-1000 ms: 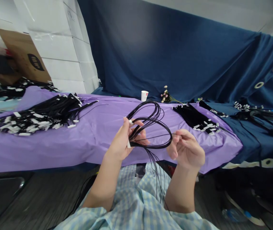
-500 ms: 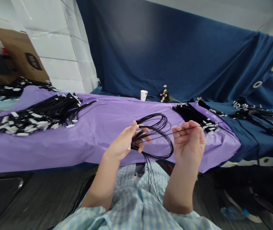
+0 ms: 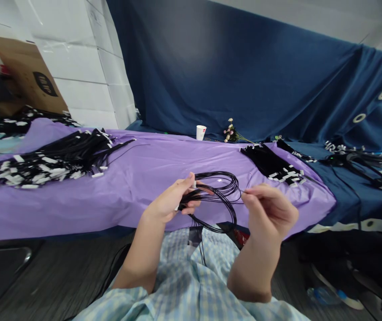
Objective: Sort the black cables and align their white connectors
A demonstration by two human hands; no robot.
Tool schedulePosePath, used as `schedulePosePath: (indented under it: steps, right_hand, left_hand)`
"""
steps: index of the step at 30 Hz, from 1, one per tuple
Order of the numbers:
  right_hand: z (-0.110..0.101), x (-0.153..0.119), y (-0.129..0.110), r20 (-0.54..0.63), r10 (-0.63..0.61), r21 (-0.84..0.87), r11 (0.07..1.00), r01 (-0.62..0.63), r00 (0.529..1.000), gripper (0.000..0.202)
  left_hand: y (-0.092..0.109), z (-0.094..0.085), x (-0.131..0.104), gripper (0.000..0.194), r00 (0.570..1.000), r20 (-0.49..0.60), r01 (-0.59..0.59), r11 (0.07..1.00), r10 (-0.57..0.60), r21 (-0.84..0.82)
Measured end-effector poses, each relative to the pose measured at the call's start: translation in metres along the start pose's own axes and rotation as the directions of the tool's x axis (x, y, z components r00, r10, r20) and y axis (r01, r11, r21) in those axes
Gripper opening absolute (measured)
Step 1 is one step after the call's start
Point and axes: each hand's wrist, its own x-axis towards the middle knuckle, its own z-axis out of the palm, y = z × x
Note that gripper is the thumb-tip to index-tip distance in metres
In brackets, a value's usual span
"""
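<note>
Loops of thin black cable (image 3: pixel 224 195) fan out in the middle, above my lap. My left hand (image 3: pixel 174 198) grips the bundle at its left end, where white tags show between the fingers. On the right, my right hand (image 3: pixel 267 209) pinches a thin black strand between thumb and forefinger, just beside the loops. A few strands hang below the bundle over the checked shirt. The purple cloth (image 3: pixel 151 178) on the table lies behind both hands.
A large pile of black cables with white tags (image 3: pixel 50 165) lies at the left, and a smaller bundle (image 3: pixel 267 160) at the right. Farther back stand a paper cup (image 3: pixel 201 132) and small flowers (image 3: pixel 231 133). More cables (image 3: pixel 358 162) lie at the far right.
My right hand has turned and moved down, with its fingertips now closer to the loops. The loops sit slightly lower, and fewer loose strands hang out below.
</note>
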Motion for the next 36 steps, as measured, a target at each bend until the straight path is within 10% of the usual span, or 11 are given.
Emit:
schedulePosePath:
  steps: [6,36]
  right_hand:
    - [0.0017,0.0014,-0.0061,0.267,0.067,-0.347,0.937,0.031,0.961,0.011]
    - [0.0047,0.0010,-0.0084,0.387,0.206,-0.478,0.878,0.005,0.899,0.011]
  left_hand:
    - [0.0055,0.0053,-0.0053,0.055,0.999,0.041,-0.033,0.998,0.031,0.060]
    - [0.0012,0.0003,-0.0087,0.059,0.989,0.125,-0.117,0.949,0.083,0.293]
